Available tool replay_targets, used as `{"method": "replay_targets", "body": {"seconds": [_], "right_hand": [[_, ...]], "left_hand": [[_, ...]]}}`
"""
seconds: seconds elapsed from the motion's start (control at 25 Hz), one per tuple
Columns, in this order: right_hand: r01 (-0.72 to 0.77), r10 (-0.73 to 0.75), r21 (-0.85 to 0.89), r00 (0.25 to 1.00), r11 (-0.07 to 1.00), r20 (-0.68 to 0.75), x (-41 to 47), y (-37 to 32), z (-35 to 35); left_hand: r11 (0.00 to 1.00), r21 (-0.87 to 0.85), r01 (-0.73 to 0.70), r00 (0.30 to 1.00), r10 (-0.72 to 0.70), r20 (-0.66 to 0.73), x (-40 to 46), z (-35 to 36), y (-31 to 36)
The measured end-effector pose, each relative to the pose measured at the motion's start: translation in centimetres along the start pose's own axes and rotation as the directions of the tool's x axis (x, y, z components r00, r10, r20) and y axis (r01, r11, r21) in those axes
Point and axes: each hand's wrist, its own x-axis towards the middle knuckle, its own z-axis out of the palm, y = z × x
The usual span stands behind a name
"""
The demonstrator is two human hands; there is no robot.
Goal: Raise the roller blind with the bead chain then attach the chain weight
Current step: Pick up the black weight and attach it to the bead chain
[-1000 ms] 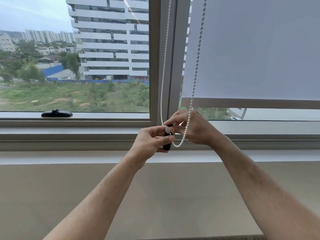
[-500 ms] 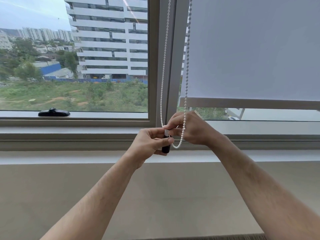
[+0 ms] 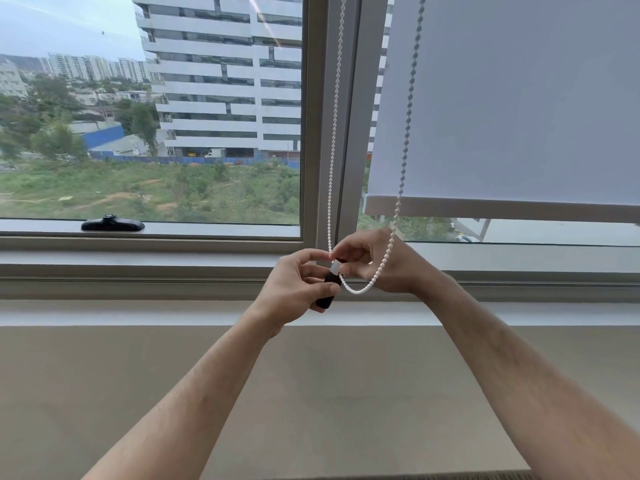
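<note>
We're gripping the chain weight [image 3: 328,287] in our left hand [image 3: 298,289]. Our right hand [image 3: 375,263] is pinching the bead chain [image 3: 360,289], looping just beside it.

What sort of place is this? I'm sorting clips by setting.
Probably a room on an upper floor of a city building, home or office unclear. A wide framed window with a roller blind and bead chain looks down on a multi-storey block and scrubby ground.

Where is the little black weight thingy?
In the head view's centre, the black chain weight sits in the left hand, against the bead chain.
</note>
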Motion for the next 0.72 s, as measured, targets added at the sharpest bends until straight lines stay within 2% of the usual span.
{"method": "replay_targets", "body": {"seconds": [0.36,0.72], "right_hand": [[-0.005,0.0,-0.061,0.996,0.998,-0.084,0.0,-0.2,0.7],[-0.05,0.049,-0.001,0.991,0.999,-0.128,0.2,0.4,1.4]], "left_hand": [[0.999,0.035,-0.022,0.995,0.025,-0.091,-0.2,0.3,-0.1],[0.998,0.059,-0.035,0.99,0.043,-0.131,0.0,0.2,-0.6]]}}
